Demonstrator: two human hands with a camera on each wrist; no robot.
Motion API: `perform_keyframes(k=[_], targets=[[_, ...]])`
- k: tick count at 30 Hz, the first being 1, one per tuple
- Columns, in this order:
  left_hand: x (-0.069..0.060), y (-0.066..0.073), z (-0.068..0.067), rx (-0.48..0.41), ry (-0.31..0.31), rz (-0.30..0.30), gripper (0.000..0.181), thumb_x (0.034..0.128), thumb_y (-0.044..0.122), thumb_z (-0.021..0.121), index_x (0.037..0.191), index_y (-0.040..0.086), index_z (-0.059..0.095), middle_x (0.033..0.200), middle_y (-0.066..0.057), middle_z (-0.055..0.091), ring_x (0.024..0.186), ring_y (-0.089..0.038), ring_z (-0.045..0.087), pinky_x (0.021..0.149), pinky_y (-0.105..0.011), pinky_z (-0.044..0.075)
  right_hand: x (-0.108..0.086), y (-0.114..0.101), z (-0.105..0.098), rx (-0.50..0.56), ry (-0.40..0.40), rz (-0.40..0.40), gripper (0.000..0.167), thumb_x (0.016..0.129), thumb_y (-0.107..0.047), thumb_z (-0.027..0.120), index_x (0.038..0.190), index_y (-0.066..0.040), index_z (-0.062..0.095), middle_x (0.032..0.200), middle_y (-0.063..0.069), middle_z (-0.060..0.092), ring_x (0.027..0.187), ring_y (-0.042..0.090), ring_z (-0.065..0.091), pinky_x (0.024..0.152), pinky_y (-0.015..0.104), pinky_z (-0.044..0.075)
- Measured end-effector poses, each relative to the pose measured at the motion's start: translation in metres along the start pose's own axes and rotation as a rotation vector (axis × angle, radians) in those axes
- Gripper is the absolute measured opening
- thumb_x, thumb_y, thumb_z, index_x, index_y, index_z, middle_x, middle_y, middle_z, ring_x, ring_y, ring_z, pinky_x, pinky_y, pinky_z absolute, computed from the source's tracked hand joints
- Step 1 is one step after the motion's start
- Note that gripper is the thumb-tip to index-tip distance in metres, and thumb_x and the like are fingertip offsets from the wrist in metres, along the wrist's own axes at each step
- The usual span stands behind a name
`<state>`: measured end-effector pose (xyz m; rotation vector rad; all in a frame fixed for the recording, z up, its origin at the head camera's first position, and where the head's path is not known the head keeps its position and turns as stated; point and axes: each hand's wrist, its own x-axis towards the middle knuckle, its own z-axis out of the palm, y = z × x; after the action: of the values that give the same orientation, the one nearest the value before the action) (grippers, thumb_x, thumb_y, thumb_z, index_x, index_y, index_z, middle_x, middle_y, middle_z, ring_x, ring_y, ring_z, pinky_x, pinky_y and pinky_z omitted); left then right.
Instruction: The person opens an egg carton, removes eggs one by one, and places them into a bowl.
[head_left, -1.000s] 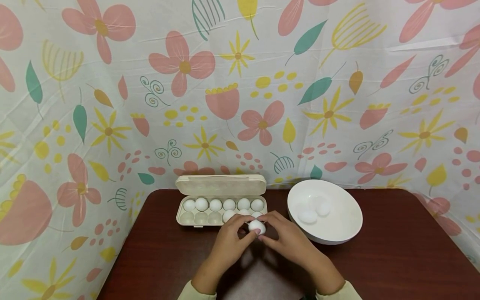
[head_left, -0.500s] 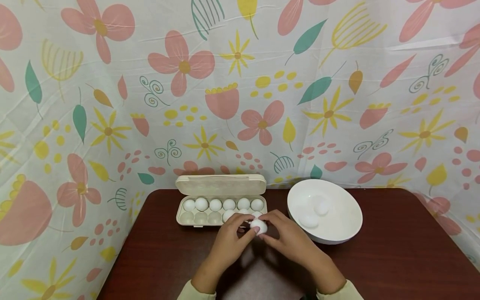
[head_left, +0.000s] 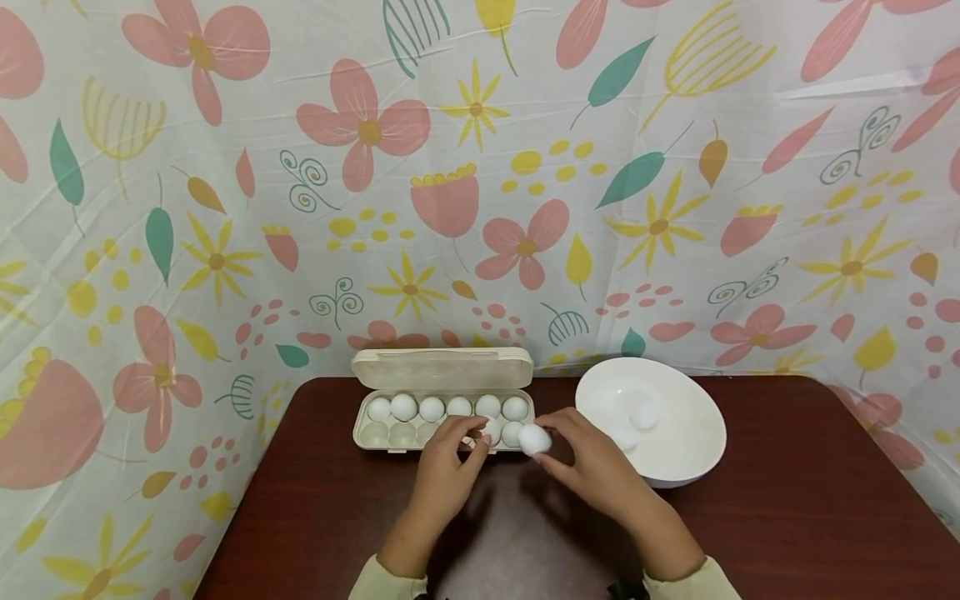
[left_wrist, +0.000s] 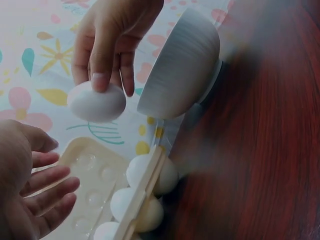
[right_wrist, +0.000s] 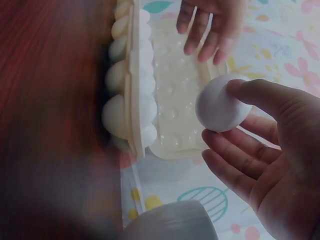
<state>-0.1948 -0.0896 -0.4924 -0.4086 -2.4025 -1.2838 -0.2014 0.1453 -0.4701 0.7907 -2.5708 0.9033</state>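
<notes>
The right hand (head_left: 600,467) pinches a white egg (head_left: 534,440) between thumb and fingers, above the front right corner of the cream egg carton (head_left: 442,379). To its left, the left hand (head_left: 442,479) holds nothing; its fingers are relaxed and apart, over the carton's front row. In the left wrist view the egg (left_wrist: 96,102) hangs from the right hand (left_wrist: 112,45), separate from the left hand (left_wrist: 35,185). The right wrist view has the egg (right_wrist: 222,103) against the thumb and fingertips of the right hand (right_wrist: 280,155). White eggs fill the carton's back row.
A white bowl (head_left: 690,442) with two eggs in it stands right of the carton, close to the right hand. The carton's lid stands raised at the back. Behind the dark red table (head_left: 795,500) hangs a flowered cloth (head_left: 480,167).
The left hand has let go of the egg and moved slightly left. The right hand has carried the egg a little right and up in the head view, and the hands are now apart.
</notes>
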Motion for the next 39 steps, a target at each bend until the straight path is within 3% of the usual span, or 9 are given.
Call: perform_keyframes(k=[4, 8, 16, 23, 29, 39], targets=[[0.001, -0.007, 0.0, 0.052, 0.06, 0.03, 0.026, 0.091, 0.012, 0.074, 0.117, 0.01, 0.072, 0.109, -0.003, 0.069, 0.098, -0.021, 0.068, 0.079, -0.036, 0.059, 0.0, 0.002, -0.005, 0.012, 0.011, 0.022, 0.041, 0.085, -0.024, 0.083, 0.121, -0.017, 0.065, 0.115, -0.008, 0.063, 0.105, 0.011, 0.064, 0.091, 0.036, 0.054], [0.003, -0.013, 0.0, 0.091, 0.091, 0.014, 0.028, 0.0885, 0.013, 0.077, 0.116, 0.012, 0.073, 0.11, -0.002, 0.069, 0.1, -0.02, 0.067, 0.081, -0.039, 0.059, 0.0, 0.006, -0.009, 0.024, 0.03, 0.035, 0.04, 0.085, -0.022, 0.083, 0.12, -0.017, 0.064, 0.11, -0.007, 0.062, 0.097, 0.01, 0.061, 0.085, 0.032, 0.054], [0.004, -0.02, -0.003, 0.136, 0.087, -0.043, 0.033, 0.085, 0.012, 0.081, 0.117, 0.011, 0.073, 0.113, -0.004, 0.068, 0.1, -0.024, 0.067, 0.082, -0.037, 0.057, 0.0, 0.016, -0.019, -0.016, 0.127, 0.03, 0.043, 0.081, -0.012, 0.085, 0.119, -0.01, 0.065, 0.105, -0.002, 0.064, 0.094, 0.014, 0.066, 0.083, 0.036, 0.056], [0.003, -0.028, -0.002, 0.157, 0.078, -0.063, 0.032, 0.0863, 0.013, 0.08, 0.117, 0.01, 0.072, 0.116, -0.005, 0.066, 0.096, -0.026, 0.066, 0.081, -0.036, 0.055, -0.001, 0.024, -0.027, -0.043, 0.161, 0.078, 0.043, 0.082, -0.011, 0.084, 0.119, -0.006, 0.065, 0.107, 0.003, 0.065, 0.095, 0.02, 0.067, 0.082, 0.042, 0.057], [0.003, -0.037, 0.002, 0.199, 0.096, -0.048, 0.031, 0.0855, 0.012, 0.08, 0.116, 0.01, 0.073, 0.116, -0.005, 0.066, 0.104, -0.023, 0.064, 0.087, -0.039, 0.054, -0.002, 0.03, -0.031, -0.044, 0.146, 0.166, 0.044, 0.083, -0.012, 0.082, 0.121, -0.001, 0.063, 0.111, 0.012, 0.065, 0.098, 0.026, 0.069, 0.086, 0.049, 0.058], [0.001, -0.048, 0.007, 0.212, 0.128, -0.035, 0.032, 0.0841, 0.009, 0.081, 0.115, 0.009, 0.073, 0.114, -0.007, 0.066, 0.102, -0.023, 0.062, 0.085, -0.04, 0.052, -0.002, 0.036, -0.038, -0.05, 0.102, 0.301, 0.04, 0.087, -0.012, 0.079, 0.122, 0.0, 0.063, 0.112, 0.018, 0.064, 0.1, 0.032, 0.069, 0.089, 0.051, 0.056]])
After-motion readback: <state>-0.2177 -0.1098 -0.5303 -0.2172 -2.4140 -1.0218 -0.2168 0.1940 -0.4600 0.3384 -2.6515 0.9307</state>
